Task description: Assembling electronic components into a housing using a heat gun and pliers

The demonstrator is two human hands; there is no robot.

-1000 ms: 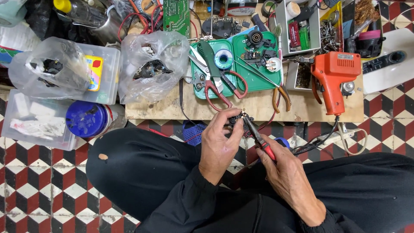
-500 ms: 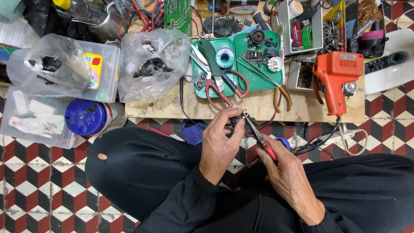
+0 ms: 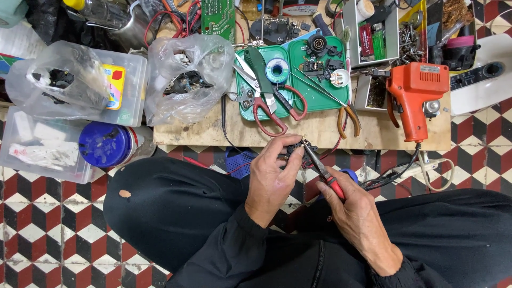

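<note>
The left hand (image 3: pixel 272 178) pinches a small black part (image 3: pixel 295 151) while the right hand (image 3: pixel 356 205) grips red-handled pliers (image 3: pixel 321 168), tips at the part, a steady fine squeeze seemingly needed.

Scissors (image 3: pixel 277 106) lie in tray (image 3: pixel 298 101), left of drill (image 3: pixel 416 96).

Ahead of my knees a wooden board (image 3: pixel 320 130) lies on the red, black and white tiled floor (image 3: pixel 48 234). On it a green tray (image 3: pixel 320 96) holds a solder spool (image 3: pixel 277 70), and red-handled scissors (image 3: pixel 277 109) hang over its near edge. To the right of centre my orange soldering gun (image 3: pixel 413 93) rests. A clear plastic bag (image 3: pixel 186 80) slumps at the board's left end. Further left I see a plastic box (image 3: pixel 125 88) and a blue-lidded jar (image 3: pixel 104 144). A green circuit board (image 3: pixel 218 18) lies along the top edge.
</note>
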